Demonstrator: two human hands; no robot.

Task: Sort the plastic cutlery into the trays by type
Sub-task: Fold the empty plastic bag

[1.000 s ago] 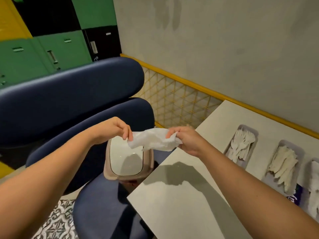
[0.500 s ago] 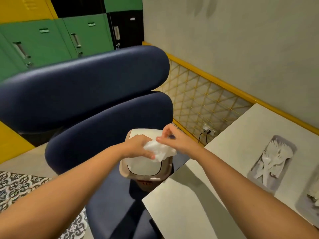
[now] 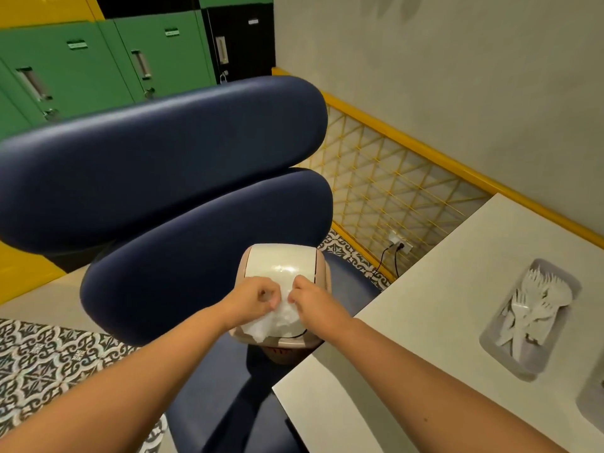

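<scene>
From the head camera, your left hand (image 3: 253,300) and right hand (image 3: 313,305) sit close together over the swing-lid bin (image 3: 281,261), each pinching the same crumpled white wrapper (image 3: 277,322) with curled fingers; the wrapper lies against the near part of the lid; the bin stands on the dark blue chair (image 3: 196,256), just beside the corner of the white table (image 3: 425,322); well to your right, white plastic forks (image 3: 532,302) lie heaped in a grey tray (image 3: 523,367); a second tray (image 3: 591,397) is cut off at the edge.
</scene>
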